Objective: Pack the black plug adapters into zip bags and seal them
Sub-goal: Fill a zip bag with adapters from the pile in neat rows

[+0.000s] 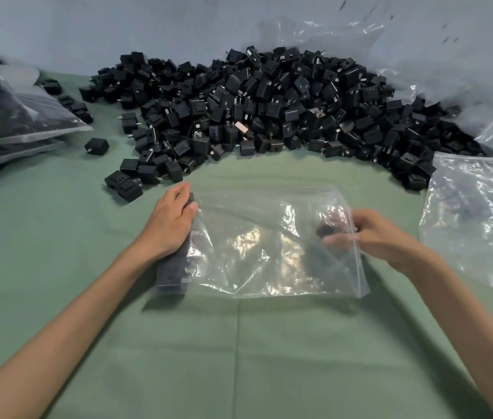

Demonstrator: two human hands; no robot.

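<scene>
A clear plastic zip bag (269, 246) lies flat on the green cloth-covered desk (239, 343), its zip mouth toward the right. The left hand (172, 219) curls over the bag's closed left end, gripping it where a row of black cube-shaped plug adapters (172, 273) sits packed inside. The right hand (381, 234) is at the mouth and blurred. Its fingers appear to pinch a single black adapter (326, 229), seen dark through the plastic just inside the opening. Most of the bag is empty and wrinkled.

Behind the bag, a big heap of loose black adapters (269, 110) spreads across the desk. Filled bags (12, 116) are stacked at the far left, and a pile of empty clear bags (474, 225) lies at the right edge.

Judging from this, filling has barely begun.

- **Snagging:** the adapter's metal prongs could catch on the slack film or the zip rib as it slides in, and the plastic could bunch up.
- **Row toppling:** if the left hand eases off, the packed row may tip and lose its order, since nothing braces it on the open side.
- **Bag dragging:** a hard push from the right could drag the whole bag leftward over the smooth cloth.
- **Poor seal:** wrinkles near the mouth could later stop the zip from seating along its full length.
</scene>
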